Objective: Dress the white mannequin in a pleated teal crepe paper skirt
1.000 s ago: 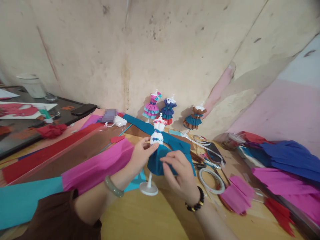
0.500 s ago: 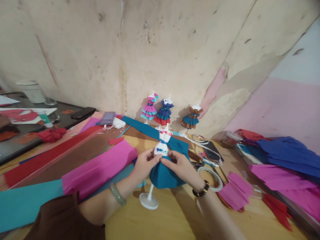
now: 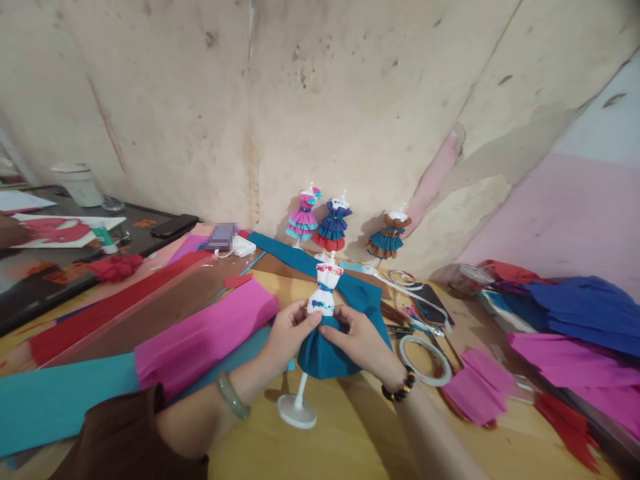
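A small white mannequin (image 3: 324, 293) on a round-based stand (image 3: 298, 409) is in front of me, with red and blue marks on its torso. Teal crepe paper (image 3: 327, 357) wraps its lower part like a gathered skirt. My left hand (image 3: 296, 327) pinches the paper's top edge at the mannequin's left side, thumb in front. From the right, my right hand (image 3: 354, 333) pinches the same edge, its thumb close to the other one. Fingertips behind the mannequin are hidden.
Three dressed mini mannequins, one in pink (image 3: 302, 217), stand by the wall. Crepe paper strips, including a magenta one (image 3: 205, 333), lie on the left. A tape roll (image 3: 425, 360), a phone (image 3: 433, 305) and blue paper (image 3: 590, 310) are on the right. Part of another person's hand shows far left.
The teal paper's lower edge has drawn in on the right and looks more gathered. Both hands keep their pinch near the waist. The view has shifted slightly left.
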The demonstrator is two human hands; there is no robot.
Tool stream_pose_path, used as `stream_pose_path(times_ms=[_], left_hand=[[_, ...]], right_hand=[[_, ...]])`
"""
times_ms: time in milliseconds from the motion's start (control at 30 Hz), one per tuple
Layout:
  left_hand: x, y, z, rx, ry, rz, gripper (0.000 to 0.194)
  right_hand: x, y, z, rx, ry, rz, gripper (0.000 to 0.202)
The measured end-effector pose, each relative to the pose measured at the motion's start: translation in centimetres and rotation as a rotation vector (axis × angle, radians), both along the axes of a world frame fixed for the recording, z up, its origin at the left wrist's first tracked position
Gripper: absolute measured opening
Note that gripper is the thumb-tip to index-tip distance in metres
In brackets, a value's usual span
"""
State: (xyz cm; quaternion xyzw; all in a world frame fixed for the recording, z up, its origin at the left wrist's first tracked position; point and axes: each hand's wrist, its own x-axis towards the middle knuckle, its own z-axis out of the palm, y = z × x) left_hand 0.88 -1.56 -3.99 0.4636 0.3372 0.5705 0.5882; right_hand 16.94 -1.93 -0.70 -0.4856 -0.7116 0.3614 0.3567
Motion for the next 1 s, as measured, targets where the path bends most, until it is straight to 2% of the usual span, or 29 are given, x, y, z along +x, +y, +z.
stream_pose_path(times_ms=[200,300,533,800,1000], left_hand=[[-0.9,-0.2,-0.6,-0.046,-0.024,-0.010,0.038],[-0.8,-0.2,-0.3,-0.037,-0.043,-0.049,0.046],[-0.6,-0.2,-0.3,-0.081,-0.125,-0.019,0.044],[-0.8,-1.0,0.4,-0.240,-0.243,-0.040,0.056],[-0.9,-0.9,0.5,-0.261,-0.288,-0.083,0.063]], right_hand=[[-0.5,-0.3,0.2,0.017,-0.014,-0.018,0.021],[-0.6,-0.3,0.1,0.010,0.009,0.025,0.024],[0.6,-0.2,0.8,-0.047,0.020,0.125,0.034],[1.2,-0.9,2.5,-0.067,-0.001,0.078,0.037],[0.5,-1.8,3.3,0.036,-0.008,0.049,0.026]])
